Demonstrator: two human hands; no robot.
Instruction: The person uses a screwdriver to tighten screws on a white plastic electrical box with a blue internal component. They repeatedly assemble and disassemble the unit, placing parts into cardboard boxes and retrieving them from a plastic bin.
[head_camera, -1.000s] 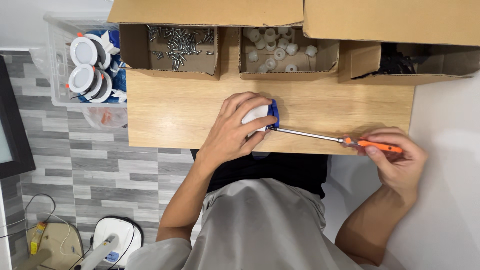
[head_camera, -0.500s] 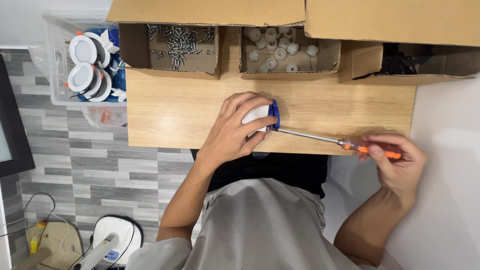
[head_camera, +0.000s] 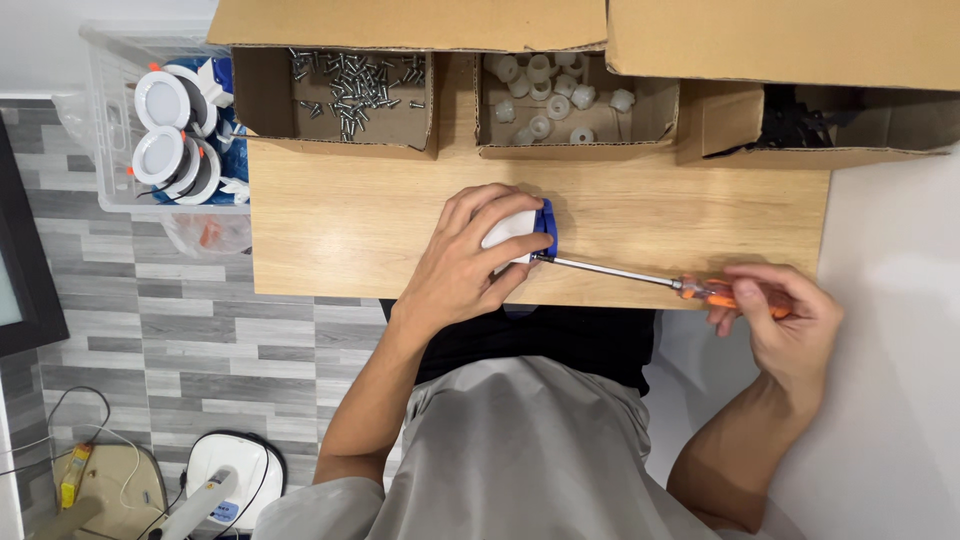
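Observation:
My left hand (head_camera: 470, 258) presses a small white and blue part (head_camera: 522, 230) down on the wooden table (head_camera: 340, 225). My right hand (head_camera: 785, 320) grips the orange handle of a long screwdriver (head_camera: 650, 280). Its metal shaft runs leftward, and the tip meets the part's right side under my left fingers. Most of the part is hidden by my left hand.
At the table's far edge stand open cardboard boxes: one with screws (head_camera: 350, 85), one with white plastic caps (head_camera: 560, 95), one with black parts (head_camera: 810, 120). A clear bin of round white lamps (head_camera: 175, 140) sits left of the table. A white device (head_camera: 225, 470) lies on the floor.
My right hand has shifted slightly on the screwdriver handle, with the fingers turned around it. My left hand and the part stay in place.

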